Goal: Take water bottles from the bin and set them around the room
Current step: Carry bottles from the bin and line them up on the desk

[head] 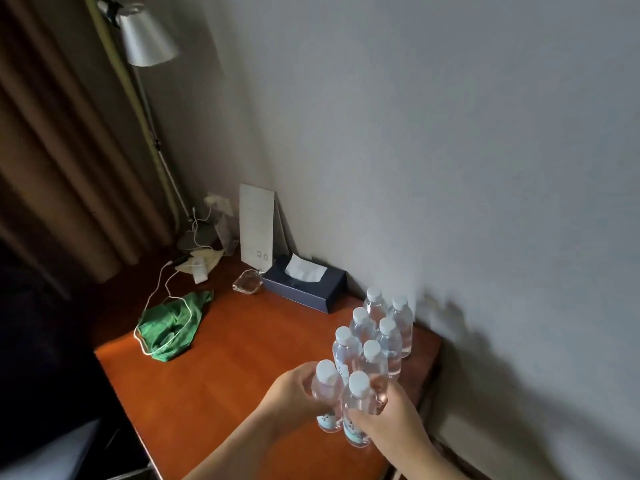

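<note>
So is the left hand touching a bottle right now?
Touching. The head view shows the left hand with fingers curled round the body of the left front bottle, just under its white cap, with no gap between them.

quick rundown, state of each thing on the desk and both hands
left hand: grips one capped clear water bottle, upright
right hand: grips a second capped clear bottle, upright
six other clear water bottles: capped, standing in two rows by the wall
dark blue tissue box: open, a white tissue sticking up
green cloth: crumpled, a white cable lying across it
silver floor lamp: unlit
</note>
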Tool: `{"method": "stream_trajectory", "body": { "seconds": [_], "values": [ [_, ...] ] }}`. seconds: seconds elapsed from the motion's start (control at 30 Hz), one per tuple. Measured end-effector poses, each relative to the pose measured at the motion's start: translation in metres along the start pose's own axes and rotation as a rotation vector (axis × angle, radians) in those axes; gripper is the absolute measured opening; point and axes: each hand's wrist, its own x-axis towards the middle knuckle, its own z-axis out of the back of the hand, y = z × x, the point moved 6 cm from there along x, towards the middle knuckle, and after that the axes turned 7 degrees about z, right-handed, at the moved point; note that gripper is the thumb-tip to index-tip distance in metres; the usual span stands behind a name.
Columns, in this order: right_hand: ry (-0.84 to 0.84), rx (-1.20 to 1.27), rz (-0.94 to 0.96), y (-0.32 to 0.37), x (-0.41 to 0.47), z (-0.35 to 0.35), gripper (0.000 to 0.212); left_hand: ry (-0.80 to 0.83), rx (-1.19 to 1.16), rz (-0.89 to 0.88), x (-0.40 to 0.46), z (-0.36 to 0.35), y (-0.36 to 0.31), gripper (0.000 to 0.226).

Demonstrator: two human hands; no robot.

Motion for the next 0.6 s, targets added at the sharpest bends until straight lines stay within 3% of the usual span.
{"method": "stream_trajectory", "body": {
  "seconds": [0.23,0.33,0.43,0.6],
  "values": [
    [-0.207,-0.022,-0.021,-0.014,0.001,-0.023,0.072,0.047,0.024,-0.047,0.036,-0.008,0.025,0.066],
    [-0.276,-0.069,-0.022,-0.012,0.007,-0.027,0.061,0.075,0.007,-0.033,0.055,-0.001,0.032,0.081],
    [-0.316,-0.108,-0.038,-0.008,0.011,-0.029,0.058,0.164,-0.013,-0.062,0.066,0.000,0.029,0.077],
    [-0.426,-0.171,-0.059,0.001,0.007,-0.034,0.071,0.241,-0.140,-0.037,0.079,-0.005,0.040,0.075]
  ]
}}
